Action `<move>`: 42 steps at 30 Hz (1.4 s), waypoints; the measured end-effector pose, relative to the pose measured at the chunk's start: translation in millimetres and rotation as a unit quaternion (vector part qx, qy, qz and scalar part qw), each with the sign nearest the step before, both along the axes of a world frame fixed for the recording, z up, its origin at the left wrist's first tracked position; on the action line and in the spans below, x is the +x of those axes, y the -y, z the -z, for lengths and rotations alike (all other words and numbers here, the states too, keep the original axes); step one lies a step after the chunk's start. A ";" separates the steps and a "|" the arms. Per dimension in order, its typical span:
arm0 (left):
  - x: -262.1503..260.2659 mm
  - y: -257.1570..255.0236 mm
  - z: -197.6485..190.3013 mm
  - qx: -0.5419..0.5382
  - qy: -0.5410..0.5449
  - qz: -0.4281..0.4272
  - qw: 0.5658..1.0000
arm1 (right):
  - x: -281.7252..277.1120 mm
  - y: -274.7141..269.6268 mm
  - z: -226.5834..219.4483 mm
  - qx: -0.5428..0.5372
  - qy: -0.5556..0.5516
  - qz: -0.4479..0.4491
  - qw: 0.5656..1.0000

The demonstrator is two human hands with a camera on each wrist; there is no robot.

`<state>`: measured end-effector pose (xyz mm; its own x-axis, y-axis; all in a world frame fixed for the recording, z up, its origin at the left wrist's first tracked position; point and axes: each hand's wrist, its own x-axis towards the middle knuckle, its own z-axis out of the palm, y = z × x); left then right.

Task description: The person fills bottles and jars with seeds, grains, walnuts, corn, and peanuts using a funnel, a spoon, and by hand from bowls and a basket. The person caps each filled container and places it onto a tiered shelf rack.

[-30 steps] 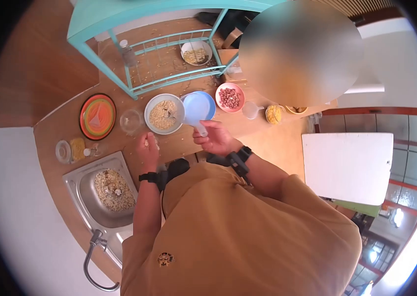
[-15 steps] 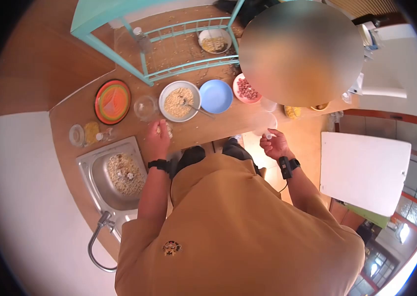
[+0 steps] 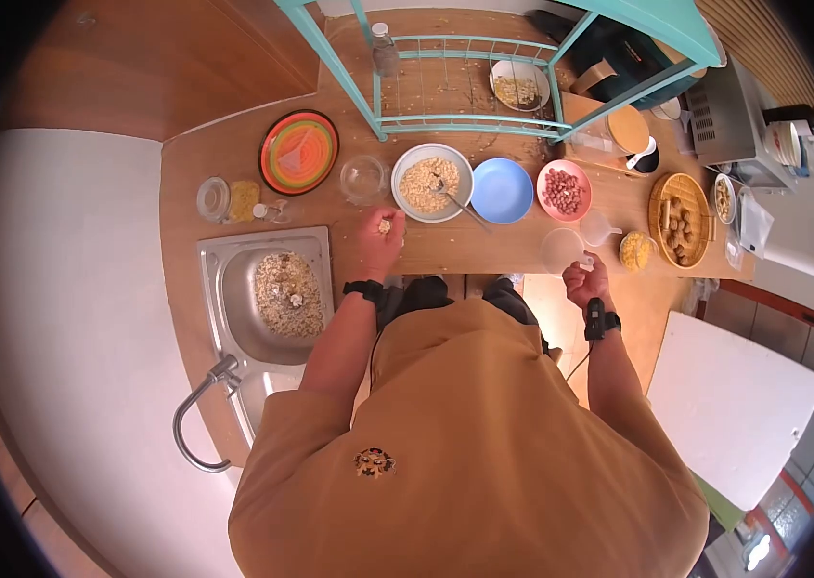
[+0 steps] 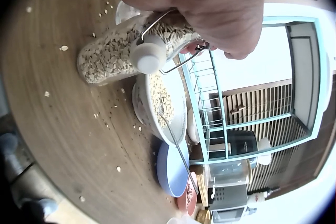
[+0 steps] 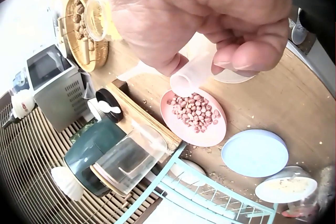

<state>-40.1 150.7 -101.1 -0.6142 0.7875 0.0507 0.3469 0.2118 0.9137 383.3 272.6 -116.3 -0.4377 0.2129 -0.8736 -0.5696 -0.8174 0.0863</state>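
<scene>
My left hand [image 3: 383, 243] grips the upper part of a clear swing-top bottle [image 4: 107, 58] full of oat flakes. Its white stopper [image 4: 148, 56] hangs beside the neck on a wire. Close to it stands a white bowl [image 3: 460, 193] of oat flakes with a metal spoon in it. Near the counter's front edge, my right hand [image 3: 588, 281] pinches the spout of a translucent funnel [image 3: 561, 249] between thumb and fingers. A second funnel [image 3: 599, 227] lies beyond it. A blue bowl [image 3: 502, 192] and a pink bowl of peanuts [image 5: 194, 113] sit side by side.
A sink [image 3: 315, 260] with spilled oats is at the left. Stacked colourful plates [image 3: 299, 151], a glass bowl [image 3: 364, 180] and jars stand behind it. A turquoise rack [image 3: 469, 125] spans the back. Rightward are yellow grains [image 3: 635, 250], a walnut basket [image 3: 710, 231] and a microwave [image 3: 720, 111].
My right hand has moved right with the funnel, away from the blue bowl to near the second funnel. My left hand stays at the bottle. The head view has swung rightward.
</scene>
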 end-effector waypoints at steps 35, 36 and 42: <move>1.4 -34.8 -6.1 -0.086 0.048 0.115 0.988 | -243.6 68.8 -34.3 0.670 0.305 -0.483 0.474; -0.3 -39.6 -3.6 -0.106 0.082 0.134 0.982 | -251.6 71.8 -27.5 0.679 0.322 -0.468 0.465; -1.1 -61.5 4.8 -0.181 0.139 0.163 0.960 | -282.1 72.7 -18.6 0.643 0.323 -0.465 0.516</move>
